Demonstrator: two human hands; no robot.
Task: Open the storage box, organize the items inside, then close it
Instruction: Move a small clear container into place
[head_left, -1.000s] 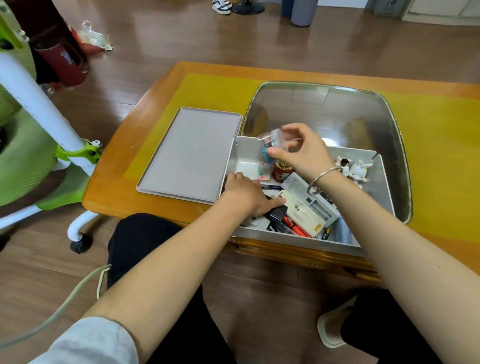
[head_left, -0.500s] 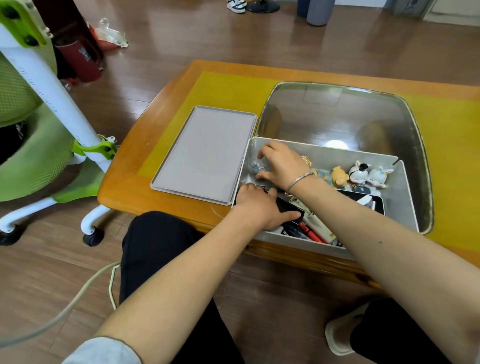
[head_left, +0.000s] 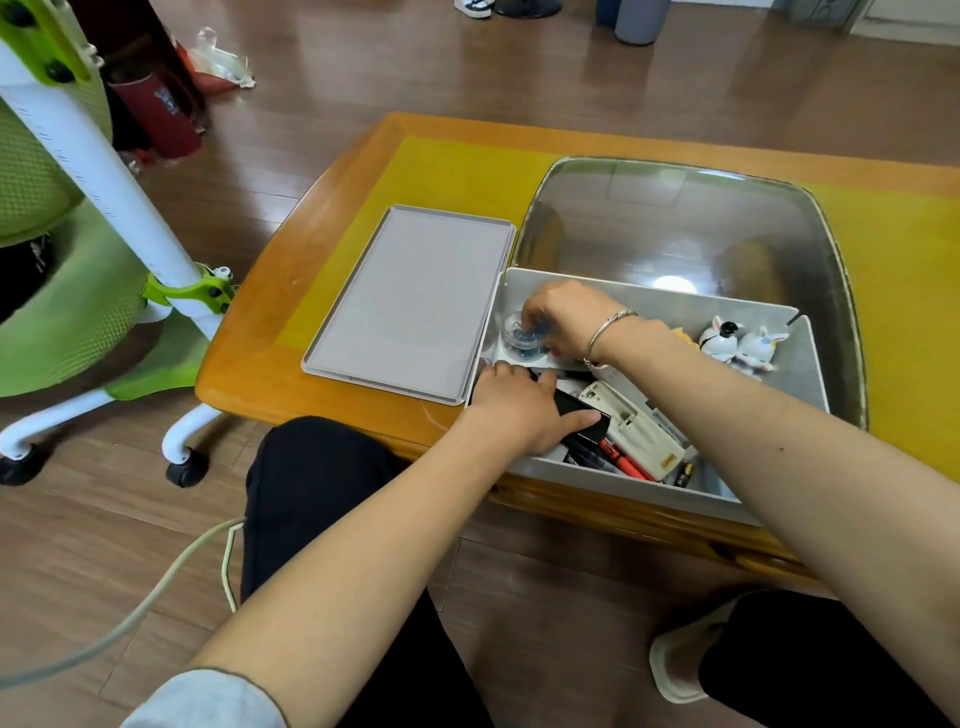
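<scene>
Wooden surface (head_left: 311, 338), near edge: open grey storage box (head_left: 623, 486); right hand (head_left: 569, 319) pinching clear round case (head_left: 522, 338) at far-left corner, left hand (head_left: 519, 410) gripping black item (head_left: 584, 415).

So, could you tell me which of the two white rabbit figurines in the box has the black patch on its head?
The left rabbit figurine, nearer the right hand; the right rabbit figurine looks all white.

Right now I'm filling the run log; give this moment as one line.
stage: organizing | storage box: open | lid: on table, left of box | right hand: on clear round container | left hand: on black item
</scene>
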